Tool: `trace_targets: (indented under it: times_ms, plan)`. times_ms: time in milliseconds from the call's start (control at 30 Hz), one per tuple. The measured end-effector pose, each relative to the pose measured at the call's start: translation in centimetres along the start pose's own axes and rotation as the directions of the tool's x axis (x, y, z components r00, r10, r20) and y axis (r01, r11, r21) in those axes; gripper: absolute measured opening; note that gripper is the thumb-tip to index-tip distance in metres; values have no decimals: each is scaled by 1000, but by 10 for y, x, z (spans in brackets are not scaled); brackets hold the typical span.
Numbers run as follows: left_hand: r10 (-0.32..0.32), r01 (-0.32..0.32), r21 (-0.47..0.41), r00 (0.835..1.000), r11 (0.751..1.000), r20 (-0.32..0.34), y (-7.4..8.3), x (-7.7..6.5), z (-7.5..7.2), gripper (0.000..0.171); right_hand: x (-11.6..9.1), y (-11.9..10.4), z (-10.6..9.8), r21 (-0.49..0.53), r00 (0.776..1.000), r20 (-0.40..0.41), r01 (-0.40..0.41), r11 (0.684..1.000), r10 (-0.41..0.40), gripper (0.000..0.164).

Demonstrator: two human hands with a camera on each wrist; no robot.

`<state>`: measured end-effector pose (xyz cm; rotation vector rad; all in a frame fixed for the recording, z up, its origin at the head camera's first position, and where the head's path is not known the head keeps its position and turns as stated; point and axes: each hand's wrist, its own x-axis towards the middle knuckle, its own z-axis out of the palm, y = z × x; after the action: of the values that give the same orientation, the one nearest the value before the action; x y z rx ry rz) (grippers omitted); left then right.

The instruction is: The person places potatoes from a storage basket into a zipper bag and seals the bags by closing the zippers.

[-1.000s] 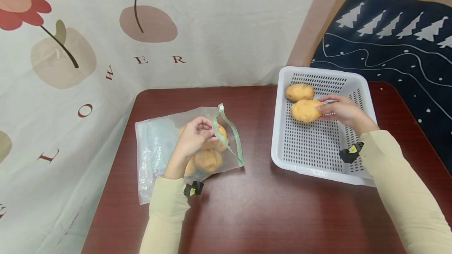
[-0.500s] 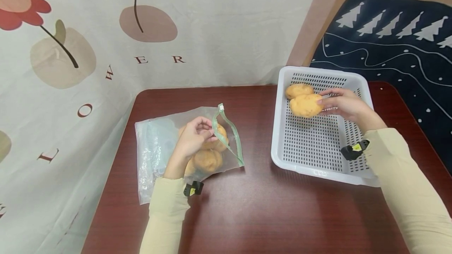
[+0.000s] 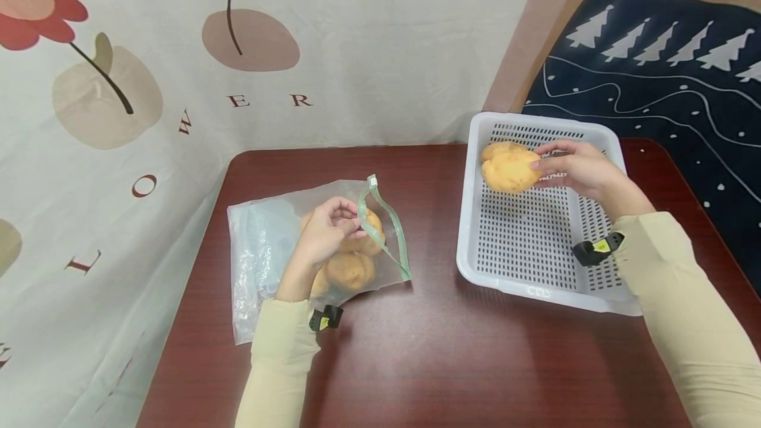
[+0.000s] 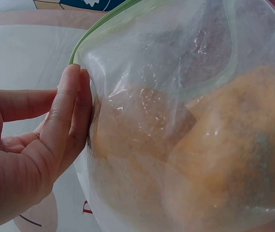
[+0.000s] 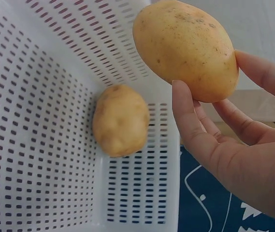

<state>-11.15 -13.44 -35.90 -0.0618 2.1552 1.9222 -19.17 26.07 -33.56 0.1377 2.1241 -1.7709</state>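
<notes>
The right hand (image 5: 243,166) pinches the held potato (image 5: 188,50) at one end with its fingertips. Apart from it, a second potato (image 5: 121,121) lies near a corner of the white slotted basket (image 5: 36,121); dark blue cloth (image 5: 214,186) shows beyond the edge.

I see a draped corner here, home or studio I can't tell: flower-printed fabric (image 3: 380,51) and navy tree-printed fabric (image 3: 642,94) beside a reddish-brown surface (image 3: 428,362).
</notes>
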Motion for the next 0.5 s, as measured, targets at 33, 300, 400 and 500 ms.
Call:
trace_targets:
  times_ms: [33, 300, 400, 500]
  plan:
    - [0, 0, 1, 1000, 1000, 0, 0, 0, 0, 17, 0, -1, 0, 0, 1000, -2, 3, 1000, -3, 20]
    - [5, -5, 2, 1000, 1000, 2, 0, -1, 0, 16, -3, -12, 4, 2, 1000, -5, 19, 1000, -19, 19]
    - [7, -7, 3, 1000, 1000, 2, 0, -1, 0, 16, -3, -16, 6, -9, 1000, -5, 23, 1000, -23, 22]
    - [7, -7, 2, 1000, 1000, -2, 0, 0, 1, 16, -3, -20, 8, -5, 999, -3, 32, 999, -32, 21]
